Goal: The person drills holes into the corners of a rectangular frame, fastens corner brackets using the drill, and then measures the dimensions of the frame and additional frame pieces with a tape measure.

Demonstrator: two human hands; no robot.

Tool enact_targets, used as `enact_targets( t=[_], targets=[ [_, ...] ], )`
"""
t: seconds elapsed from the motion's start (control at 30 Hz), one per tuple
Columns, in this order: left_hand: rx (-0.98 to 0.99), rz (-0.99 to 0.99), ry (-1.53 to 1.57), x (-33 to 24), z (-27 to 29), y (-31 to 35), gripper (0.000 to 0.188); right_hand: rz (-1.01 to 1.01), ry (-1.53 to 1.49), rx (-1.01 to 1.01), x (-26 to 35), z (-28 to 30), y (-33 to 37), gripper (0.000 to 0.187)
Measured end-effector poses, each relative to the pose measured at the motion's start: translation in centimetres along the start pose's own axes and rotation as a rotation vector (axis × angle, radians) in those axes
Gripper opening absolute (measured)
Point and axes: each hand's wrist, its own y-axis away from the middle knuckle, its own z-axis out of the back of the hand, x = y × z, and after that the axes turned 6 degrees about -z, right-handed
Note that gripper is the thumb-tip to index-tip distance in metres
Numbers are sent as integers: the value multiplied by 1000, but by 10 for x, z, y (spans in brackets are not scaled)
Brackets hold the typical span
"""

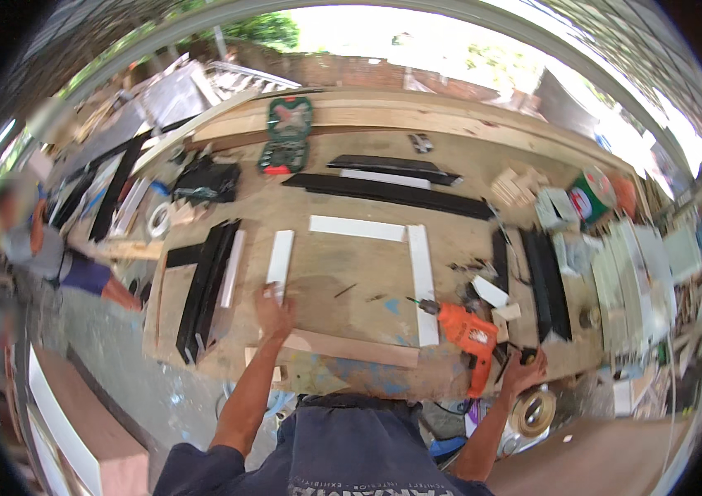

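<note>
My left hand (pixel 274 312) grips the near end of a white strip (pixel 281 256) that lies on the wooden worktable. Farther off lies a second white strip (pixel 358 228), placed crosswise, and a third white strip (pixel 422 285) runs toward me on the right. A brown board (pixel 355 347) lies along the near side. At the table's near right edge, my right hand (pixel 525 376) is closed round a small black and yellow tape measure (pixel 528 356). Left of that hand rests an orange power drill (pixel 470 337), its bit pointing left toward the third strip.
Black profiles (pixel 209 285) lie at left, with more black strips (pixel 388 194) farther back and others (pixel 545 285) at right. An open green tool case (pixel 286 136) stands at the back. Another person (pixel 45 248) stands beyond the left edge. A tape roll (pixel 533 411) is near my right forearm.
</note>
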Motion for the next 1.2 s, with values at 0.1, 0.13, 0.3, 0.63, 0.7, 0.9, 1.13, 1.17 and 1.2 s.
enact_targets(
  t=[0.1, 0.13, 0.3, 0.63, 0.7, 0.9, 1.13, 1.17, 1.2],
  targets=[
    [109, -166, 185, -46, 8, -7, 49, -39, 135, 58, -41, -24, 5, 62],
    [91, -127, 160, -48, 11, -9, 49, -46, 131, 84, -37, -29, 8, 62],
    [-269, 83, 64, 6, 34, -18, 44, 21, 320, -66, 16, -12, 18, 60],
    [192, 350, -206, 109, 143, -36, 58, 461, -247, 290, 143, 10, 35, 66],
    [171, 371, -217, 110, 140, -39, 58, 445, -298, 367, 151, 1, 43, 68],
    [251, 409, -245, 133, 122, -41, 55, 409, -188, 361, 150, -9, 56, 73],
    [17, 229, -40, 156, 138, -31, 38, 337, -320, 215, 142, 28, 52, 64],
    [19, 220, -37, 148, 141, -37, 38, 309, -329, 194, 141, 35, 50, 63],
    [-9, 213, 24, 133, 152, -45, 37, 301, -330, 191, 143, 39, 49, 63]
  ],
)
